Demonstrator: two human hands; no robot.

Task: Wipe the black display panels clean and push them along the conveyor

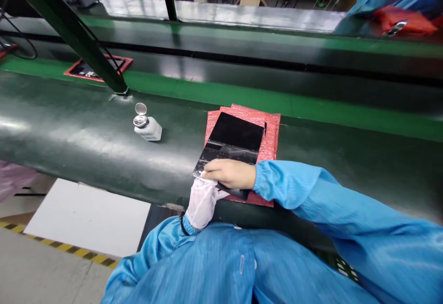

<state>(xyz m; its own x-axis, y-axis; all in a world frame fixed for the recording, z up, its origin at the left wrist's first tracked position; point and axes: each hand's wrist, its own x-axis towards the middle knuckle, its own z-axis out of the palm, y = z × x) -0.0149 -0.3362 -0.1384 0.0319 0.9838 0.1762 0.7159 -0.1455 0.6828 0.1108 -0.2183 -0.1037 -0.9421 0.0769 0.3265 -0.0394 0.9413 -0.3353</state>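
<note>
Blue sleeve (363, 230), right hand (230, 174) on black panel (235, 131) (glossy)

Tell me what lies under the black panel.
A pink padded sheet lies under the black panel, showing past its edges. What lies directly beneath the panel is covered, and the right hand hides part of its near end.

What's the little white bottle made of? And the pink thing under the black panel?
The bottle looks like matte white plastic, with a shiny silver top, probably metal. The pink sheet looks like soft plastic foam or wrap: its surface is crinkly, its edges loose, but I can't be sure.
</note>
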